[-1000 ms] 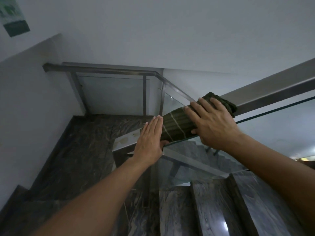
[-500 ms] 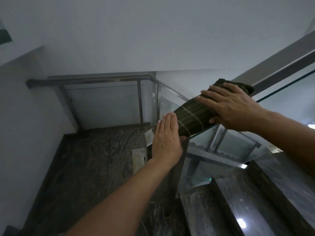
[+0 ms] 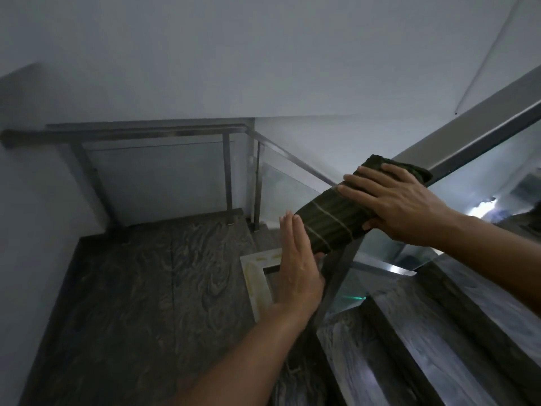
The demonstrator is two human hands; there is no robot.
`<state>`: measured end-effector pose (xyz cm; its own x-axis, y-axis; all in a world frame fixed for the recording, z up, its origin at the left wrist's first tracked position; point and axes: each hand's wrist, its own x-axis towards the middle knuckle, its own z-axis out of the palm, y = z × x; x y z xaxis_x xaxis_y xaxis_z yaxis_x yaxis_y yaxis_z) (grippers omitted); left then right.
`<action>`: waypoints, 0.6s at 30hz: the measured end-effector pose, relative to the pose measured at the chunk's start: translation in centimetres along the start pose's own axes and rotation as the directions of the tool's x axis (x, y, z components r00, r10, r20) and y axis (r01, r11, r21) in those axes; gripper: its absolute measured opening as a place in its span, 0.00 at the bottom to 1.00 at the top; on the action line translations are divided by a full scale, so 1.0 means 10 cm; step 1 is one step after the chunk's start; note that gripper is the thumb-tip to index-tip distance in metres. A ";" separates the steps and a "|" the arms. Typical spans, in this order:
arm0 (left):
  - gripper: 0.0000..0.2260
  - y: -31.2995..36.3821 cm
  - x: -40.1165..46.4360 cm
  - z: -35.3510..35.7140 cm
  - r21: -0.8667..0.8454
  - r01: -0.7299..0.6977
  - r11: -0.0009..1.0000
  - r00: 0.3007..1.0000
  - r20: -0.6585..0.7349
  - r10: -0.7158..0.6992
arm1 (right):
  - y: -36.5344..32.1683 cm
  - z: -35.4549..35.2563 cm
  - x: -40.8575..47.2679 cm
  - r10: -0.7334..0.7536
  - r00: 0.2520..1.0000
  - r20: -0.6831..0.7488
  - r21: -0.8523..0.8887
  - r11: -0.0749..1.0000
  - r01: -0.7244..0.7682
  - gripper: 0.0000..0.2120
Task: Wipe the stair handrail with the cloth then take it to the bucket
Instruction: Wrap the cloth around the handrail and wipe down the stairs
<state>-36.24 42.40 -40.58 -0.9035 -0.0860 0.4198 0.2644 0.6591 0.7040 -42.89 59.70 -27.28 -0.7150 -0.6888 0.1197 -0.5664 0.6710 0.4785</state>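
The cloth (image 3: 336, 221) is draped over the handrail (image 3: 474, 142), wrapped around it like a sleeve, dark green with pale stripes running across it. Its long axis follows the rail, which slopes from upper right down toward lower left, where the post (image 3: 336, 276) drops from the rail's lower stretch. My right hand (image 3: 395, 203) lies on top of the cloth's upper half, fingers spread flat along the fabric and thumb tucked under the near side, so I am pressing it onto the rail more than pinching it. My left hand (image 3: 295, 268) is open and flat, fingers together, edge-on against the cloth's lower end, just touching it near the bottom edge; whether it bears on the rail itself I cannot tell, since the cloth hides that spot.

The right hand is the one that has the cloth; the left only backs it up from below. Judging from this, I am mid-wipe, and the next stroke has to run along the slope, toward my left hand or away up to the right. Sliding across the rail would only pull the cloth off.

Beyond the rail, glass panels (image 3: 287, 191) fill the balustrade, a dark landing (image 3: 146, 288) lies below left, and steps (image 3: 439, 347) descend at lower right. No bucket is in view.
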 end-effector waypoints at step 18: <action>0.38 -0.55 -0.14 -0.09 -0.373 -0.016 0.928 0.974 0.204 0.099 | -0.50 0.06 0.14 0.107 0.984 0.139 0.000 0.994 -0.108 0.43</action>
<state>-36.16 38.19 -44.51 -0.9226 0.1341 0.3617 0.3857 0.3346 0.8598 -41.30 55.54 -30.04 -0.8216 -0.5680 0.0484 -0.4854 0.7417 0.4629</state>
